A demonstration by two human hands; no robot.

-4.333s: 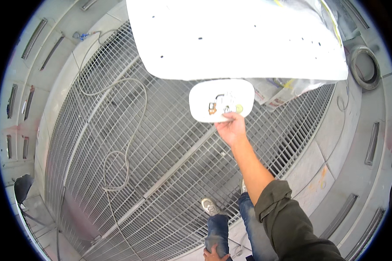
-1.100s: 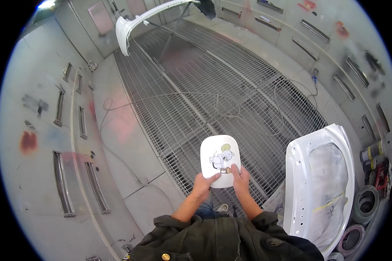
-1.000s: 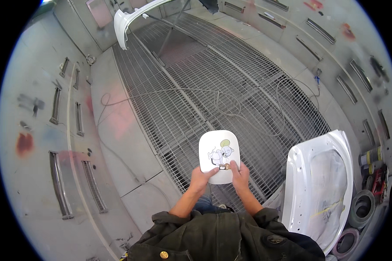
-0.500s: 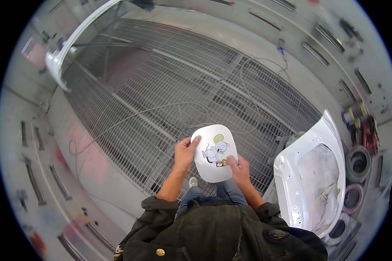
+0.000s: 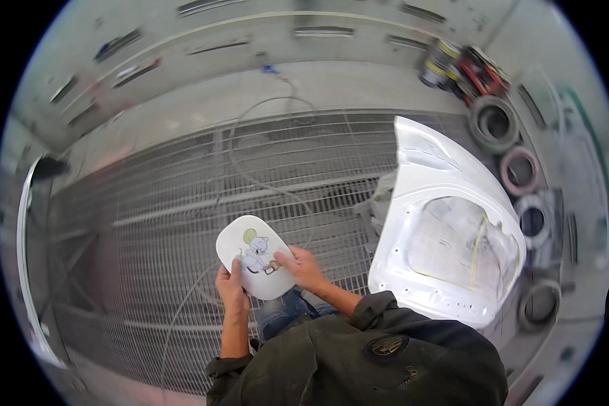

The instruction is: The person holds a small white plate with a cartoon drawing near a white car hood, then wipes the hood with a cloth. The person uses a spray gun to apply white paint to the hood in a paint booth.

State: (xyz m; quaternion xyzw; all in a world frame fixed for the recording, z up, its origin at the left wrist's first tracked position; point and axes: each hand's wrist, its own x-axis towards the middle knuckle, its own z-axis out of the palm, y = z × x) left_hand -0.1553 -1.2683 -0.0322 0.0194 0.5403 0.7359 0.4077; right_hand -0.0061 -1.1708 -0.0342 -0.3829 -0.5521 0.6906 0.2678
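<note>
Both of my hands hold a thin white panel with rounded corners, which looks like a fuel filler flap (image 5: pixel 256 245), low in front of me. A cartoon mouse with a fuel nozzle is drawn on its upward face. My left hand (image 5: pixel 233 289) grips its near left edge, thumb on top. At the right edge, my right hand (image 5: pixel 303 268) pinches it, with the thumb lying over the drawing's lower right part. The fingers beneath the flap are hidden.
A white car body panel (image 5: pixel 402 162) with a covered opening stands at the right. Beyond it are several rolls (image 5: pixel 519 191), cans (image 5: pixel 434 71) and a red item (image 5: pixel 479 73). An air hose (image 5: pixel 235 152) crosses the floor grating (image 5: pixel 149 271). A curved white part (image 5: pixel 24 237) stands far left.
My view has turned to the right, so the white car panel sits nearer the middle. The flap, still in both hands, appears further left and is tilted counterclockwise.
</note>
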